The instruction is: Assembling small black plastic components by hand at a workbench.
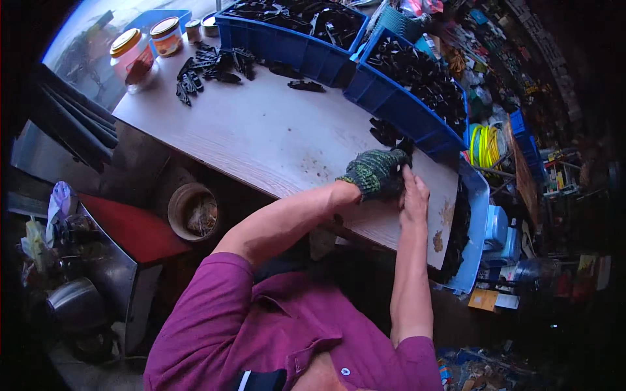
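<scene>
Head view: gloved left hand point(378, 172) and bare right hand point(415, 195) meet over the surface point(248, 130), beside loose black plastic pieces point(385, 132). Step, I judge: working one by hand. Both curled; cannot tell what either grip holds. Next move likely calls for steadiness.

From head height we look down past a purple buttoned fabric shirt point(303, 309) to a nearby pale wood-grained tabletop point(241, 127).

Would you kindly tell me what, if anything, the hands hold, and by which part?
Probably a black piece, at the gloved left hand, with the bare right hand close beside; the grip is hidden, so which part cannot be told.
</scene>
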Tool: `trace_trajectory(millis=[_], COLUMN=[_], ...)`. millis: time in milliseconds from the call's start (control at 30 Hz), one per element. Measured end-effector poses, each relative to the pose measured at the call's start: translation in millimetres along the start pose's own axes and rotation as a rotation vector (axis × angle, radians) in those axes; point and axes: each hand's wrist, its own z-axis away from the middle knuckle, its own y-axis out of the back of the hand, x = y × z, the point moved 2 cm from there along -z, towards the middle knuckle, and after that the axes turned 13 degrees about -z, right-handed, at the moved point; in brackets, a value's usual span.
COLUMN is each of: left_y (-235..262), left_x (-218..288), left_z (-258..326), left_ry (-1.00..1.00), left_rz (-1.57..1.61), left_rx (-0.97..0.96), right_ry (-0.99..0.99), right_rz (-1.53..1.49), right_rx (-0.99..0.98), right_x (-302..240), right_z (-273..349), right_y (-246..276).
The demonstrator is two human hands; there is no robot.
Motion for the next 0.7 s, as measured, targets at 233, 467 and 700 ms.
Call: trace_trajectory(millis=[233, 467, 700], left_y=[11.9, 119.0, 147.5], left_x=[-8.7, -97.5, -146.7], left_z=[20.3, 4.0, -0.6], left_ry=[-0.043, 0.179, 0.242], left_rz=[-0.039, -0.82, -0.887], left_rx=[0.101, 0.489, 0.232], right_ry=[0.163, -0.039, -0.02], right_rz=[-0.322, -0.424, -0.398], right_rx=[0.056, 0.096, 0.109], right_x=[13.9, -4.1, 0.5], right_z=[9.3, 36.1, 36.7], right_y=[-30.8, -48.5, -46.1])
